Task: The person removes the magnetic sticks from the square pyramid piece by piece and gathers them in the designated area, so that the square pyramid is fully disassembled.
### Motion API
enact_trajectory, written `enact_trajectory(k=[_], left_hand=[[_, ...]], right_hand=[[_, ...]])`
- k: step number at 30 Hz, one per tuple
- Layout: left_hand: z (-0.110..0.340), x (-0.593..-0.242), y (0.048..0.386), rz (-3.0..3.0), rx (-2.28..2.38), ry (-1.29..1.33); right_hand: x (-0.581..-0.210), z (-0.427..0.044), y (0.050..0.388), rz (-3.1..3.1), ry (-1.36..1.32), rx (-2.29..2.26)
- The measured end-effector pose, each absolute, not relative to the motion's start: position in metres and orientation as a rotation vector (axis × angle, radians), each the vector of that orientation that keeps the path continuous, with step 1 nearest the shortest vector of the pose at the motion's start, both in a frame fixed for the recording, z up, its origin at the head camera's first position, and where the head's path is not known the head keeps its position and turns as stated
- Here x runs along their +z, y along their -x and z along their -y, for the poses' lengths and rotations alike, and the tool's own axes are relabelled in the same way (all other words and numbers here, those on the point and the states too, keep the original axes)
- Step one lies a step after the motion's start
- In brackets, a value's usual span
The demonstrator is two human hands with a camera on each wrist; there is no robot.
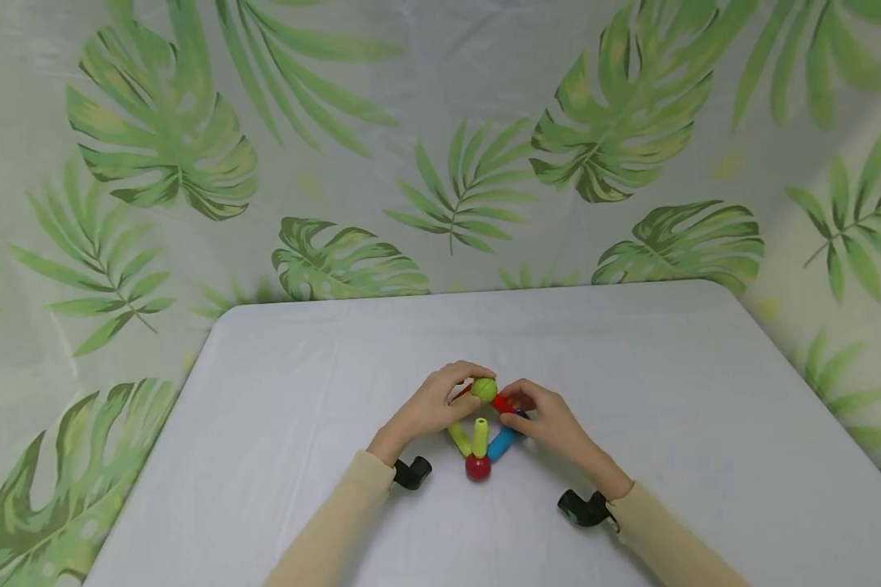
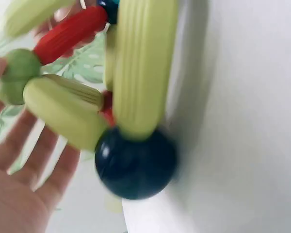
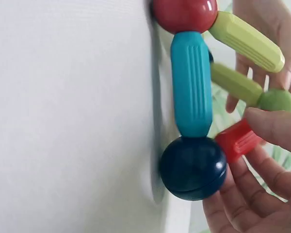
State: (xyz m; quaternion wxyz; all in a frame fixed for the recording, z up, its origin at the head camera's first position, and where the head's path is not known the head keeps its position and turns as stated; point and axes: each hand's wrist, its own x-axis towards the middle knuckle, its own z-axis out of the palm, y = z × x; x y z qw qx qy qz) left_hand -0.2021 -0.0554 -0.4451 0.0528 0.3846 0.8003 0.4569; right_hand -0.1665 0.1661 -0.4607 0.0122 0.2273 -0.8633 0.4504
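Observation:
A small frame of coloured balls and ribbed rods, like a magnetic building toy, stands on the table. My left hand (image 1: 429, 401) pinches the green ball (image 1: 484, 390) at its top, between thumb and fingers. From that ball a red rod (image 3: 237, 138) runs down to a dark blue ball (image 3: 194, 167); the thumb and fingers of my right hand (image 1: 554, 420) grip this rod. A light blue rod (image 3: 191, 82) links the dark blue ball to the red ball (image 1: 477, 467) in front. One yellow-green rod (image 1: 480, 438) leans up from the red ball, its upper end free.
The white-covered table (image 1: 279, 391) spreads around the toy. Behind it hangs a leaf-patterned cloth (image 1: 455, 122). A black wrist camera (image 1: 413, 473) sits at the left wrist, and another black camera (image 1: 582, 508) at the right wrist.

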Motion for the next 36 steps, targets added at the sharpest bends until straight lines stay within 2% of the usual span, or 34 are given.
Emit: enact_trajectory(k=[6, 16, 22, 28, 36], left_hand=[[0.049, -0.447, 0.197, -2.525, 1.357, -1.060], [0.057, -0.443, 0.206, -2.491, 1.444, -1.102], [0.059, -0.442, 0.205, -2.417, 1.434, -1.120], [0.058, -0.443, 0.203, -2.354, 1.453, -1.137], [0.064, -0.437, 0.204, -2.537, 1.321, -1.139]], right_hand=[[-0.464, -0.156, 0.159, 2.646, -0.655, 1.404], [-0.460, -0.152, 0.147, 2.653, -0.613, 1.439], [-0.454, -0.164, 0.161, 2.588, -0.572, 1.666], [-0.457, -0.167, 0.180, 2.704, -0.632, 1.495], [-0.462, -0.154, 0.170, 2.717, -0.563, 1.443]])
